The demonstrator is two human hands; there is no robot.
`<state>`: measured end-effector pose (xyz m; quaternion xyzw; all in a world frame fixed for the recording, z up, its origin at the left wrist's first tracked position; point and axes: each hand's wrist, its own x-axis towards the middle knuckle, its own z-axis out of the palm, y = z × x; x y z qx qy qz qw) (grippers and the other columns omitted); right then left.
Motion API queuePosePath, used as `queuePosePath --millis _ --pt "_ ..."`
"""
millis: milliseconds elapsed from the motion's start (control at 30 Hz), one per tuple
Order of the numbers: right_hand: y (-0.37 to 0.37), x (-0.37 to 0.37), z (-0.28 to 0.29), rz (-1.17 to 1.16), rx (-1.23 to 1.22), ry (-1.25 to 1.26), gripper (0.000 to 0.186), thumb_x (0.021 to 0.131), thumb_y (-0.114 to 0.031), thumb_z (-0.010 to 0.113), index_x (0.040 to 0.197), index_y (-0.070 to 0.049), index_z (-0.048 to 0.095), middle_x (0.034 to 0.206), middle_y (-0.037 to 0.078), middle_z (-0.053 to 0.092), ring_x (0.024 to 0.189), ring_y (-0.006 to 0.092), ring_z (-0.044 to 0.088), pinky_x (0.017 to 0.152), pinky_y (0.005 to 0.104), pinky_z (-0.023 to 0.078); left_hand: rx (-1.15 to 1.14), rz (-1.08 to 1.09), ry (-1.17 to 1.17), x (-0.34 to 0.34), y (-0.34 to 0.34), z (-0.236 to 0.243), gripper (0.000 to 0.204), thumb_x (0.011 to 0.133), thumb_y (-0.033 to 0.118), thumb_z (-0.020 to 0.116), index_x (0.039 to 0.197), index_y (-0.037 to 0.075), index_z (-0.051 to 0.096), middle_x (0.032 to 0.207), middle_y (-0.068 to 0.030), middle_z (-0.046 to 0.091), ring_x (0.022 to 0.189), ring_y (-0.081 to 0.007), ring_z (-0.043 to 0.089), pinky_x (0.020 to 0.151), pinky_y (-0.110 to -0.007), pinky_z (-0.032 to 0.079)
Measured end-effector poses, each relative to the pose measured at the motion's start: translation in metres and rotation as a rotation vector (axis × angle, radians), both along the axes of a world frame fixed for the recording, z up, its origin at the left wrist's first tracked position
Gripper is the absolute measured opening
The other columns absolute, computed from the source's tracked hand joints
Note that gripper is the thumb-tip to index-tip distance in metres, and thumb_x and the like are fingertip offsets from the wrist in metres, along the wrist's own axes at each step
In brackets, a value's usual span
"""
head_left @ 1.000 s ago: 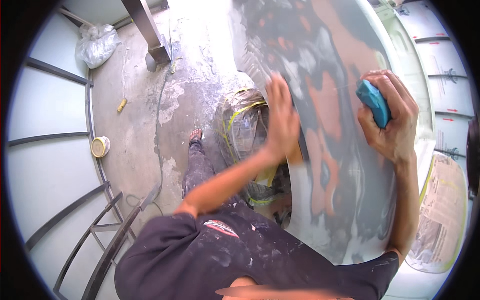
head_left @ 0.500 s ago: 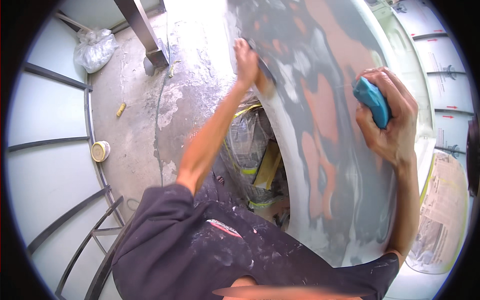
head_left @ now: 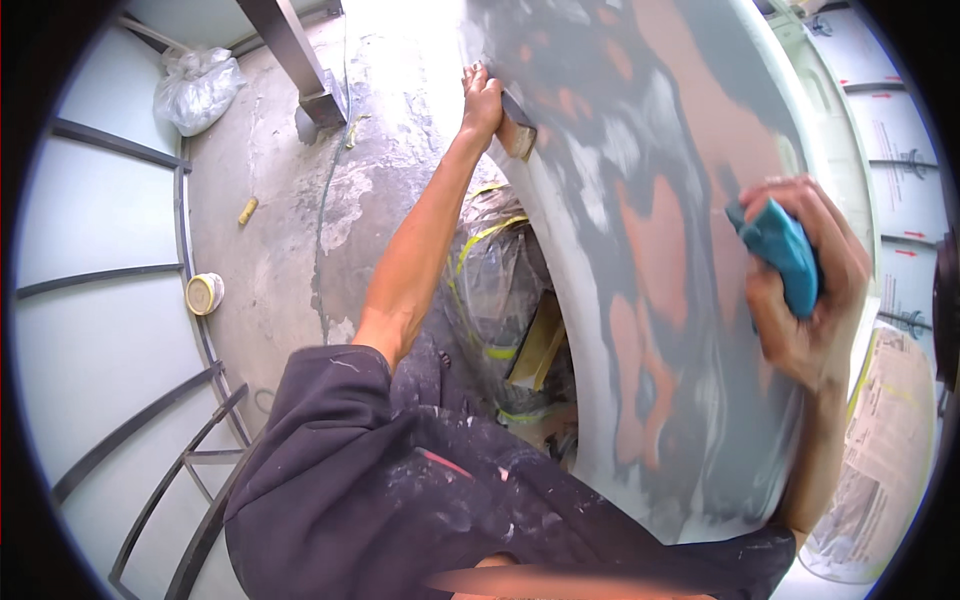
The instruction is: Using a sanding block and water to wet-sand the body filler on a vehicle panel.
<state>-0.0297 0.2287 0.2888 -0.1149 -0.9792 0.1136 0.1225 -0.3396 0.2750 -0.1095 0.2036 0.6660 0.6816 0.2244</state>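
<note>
A vehicle body panel (head_left: 640, 250), mottled with grey, tan and white patches, curves up in front of me. At its left edge my left hand (head_left: 483, 104) grips a sanding block (head_left: 517, 137), dark on one side with a tan end, pressed along the panel. Most of the fingers' inner side is hidden. Over the panel's right part, my right hand (head_left: 825, 280) is closed round a crumpled blue cloth (head_left: 783, 253). Slight motion blur touches that hand, and I cannot tell whether the cloth touches the surface.
Below the panel's left edge is an opening with plastic-wrapped parts (head_left: 500, 290) and yellow tape. A steel post (head_left: 290, 60), a clear plastic bag (head_left: 195, 90), a white tub (head_left: 204, 294) and a yellow roll (head_left: 248, 211) stand or lie leftward. A paper-masked part (head_left: 880, 450) is at right.
My left hand has shifted slightly, and the sanding block's tan end shows more plainly. My right hand has moved right and nearer me with the blue cloth. The view has shifted a little.
</note>
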Motion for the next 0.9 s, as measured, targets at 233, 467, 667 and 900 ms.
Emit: queuePosePath --millis 233,467,667,900 --pt "0.004 0.014 -0.018 -0.06 0.096 0.076 0.029 0.074 -0.005 0.065 0.101 0.004 0.065 0.093 0.017 0.066 0.083 0.0305 0.068 0.08 0.0357 0.055 0.15 -0.253 0.445 0.258 -0.157 0.102 0.075 0.101 0.004 0.04 0.166 -0.012 0.005 0.176 -0.0293 -0.006 0.164 -0.0406 -0.011 0.132 -0.05 -0.005" --pt "-0.001 -0.003 -0.006 0.042 0.085 -0.051 0.03 0.071 -0.001 0.059 0.1 0.005 0.063 0.097 0.018 0.065 0.093 0.03 0.067 0.087 0.0381 0.054 0.001 -0.106 0.232 0.106 -0.075 0.019 0.07 0.104 0.01 0.04 0.167 -0.009 0.014 0.176 -0.0299 0.003 0.164 -0.0426 -0.001 0.134 -0.046 0.003" --pt "-0.003 -0.007 -0.009 0.0 0.048 -0.005 0.032 0.072 0.002 0.055 0.103 0.006 0.063 0.098 0.017 0.064 0.091 0.0285 0.065 0.087 0.034 0.052 0.112 -0.18 -0.041 -0.016 -0.01 -0.042 0.067 0.1 0.016 0.042 0.161 -0.011 0.032 0.172 -0.0314 0.017 0.161 -0.0442 0.011 0.132 -0.044 0.016" --pt "0.003 0.009 -0.015 -0.017 0.157 -0.019 0.03 0.073 -0.001 0.06 0.102 0.006 0.063 0.098 0.018 0.065 0.091 0.0305 0.067 0.086 0.0345 0.053 0.226 -0.323 0.5 0.289 -0.188 0.117 0.08 0.094 -0.004 0.042 0.167 -0.011 0.01 0.177 -0.0266 -0.005 0.164 -0.0422 -0.008 0.132 -0.052 -0.003"
